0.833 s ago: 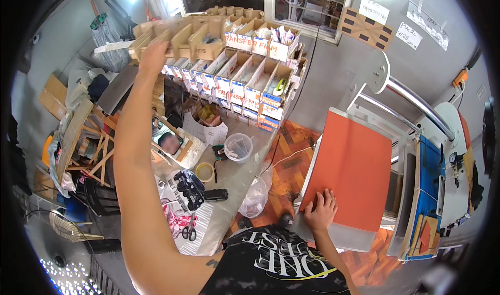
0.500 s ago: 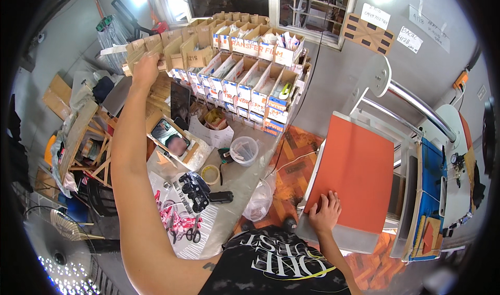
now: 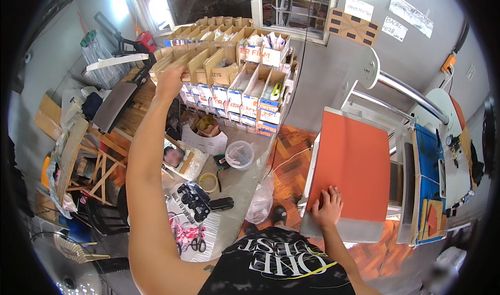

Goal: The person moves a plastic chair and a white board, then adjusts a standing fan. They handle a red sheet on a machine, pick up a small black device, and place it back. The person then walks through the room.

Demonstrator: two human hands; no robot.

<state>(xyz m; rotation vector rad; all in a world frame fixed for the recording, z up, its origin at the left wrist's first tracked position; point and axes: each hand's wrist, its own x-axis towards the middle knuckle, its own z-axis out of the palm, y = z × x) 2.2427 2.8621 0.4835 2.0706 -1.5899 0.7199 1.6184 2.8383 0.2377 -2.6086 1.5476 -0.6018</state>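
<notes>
- Gripping the front left end of a divided cardboard tray (image 3: pixel 224 75), the left hand (image 3: pixel 172 81) has its fingers closed on the cardboard edge.
- The tray lies over the left part of a rack of white-fronted compartments (image 3: pixel 235 102); I cannot tell how fully it rests there.
- A yellow-green tool (image 3: pixel 275 90) stands in the rack's rightmost front compartment.
- The right hand (image 3: pixel 328 206) lies on the near end of a red-orange pad (image 3: pixel 355 154), fingers apart, holding nothing.
- On the grey worktop (image 3: pixel 246 183), near the rack, stands a clear tub (image 3: pixel 239 167), with a tape roll (image 3: pixel 208 190) close by.
- Black-handled scissors (image 3: pixel 198 238) lie nearer the person.
</notes>
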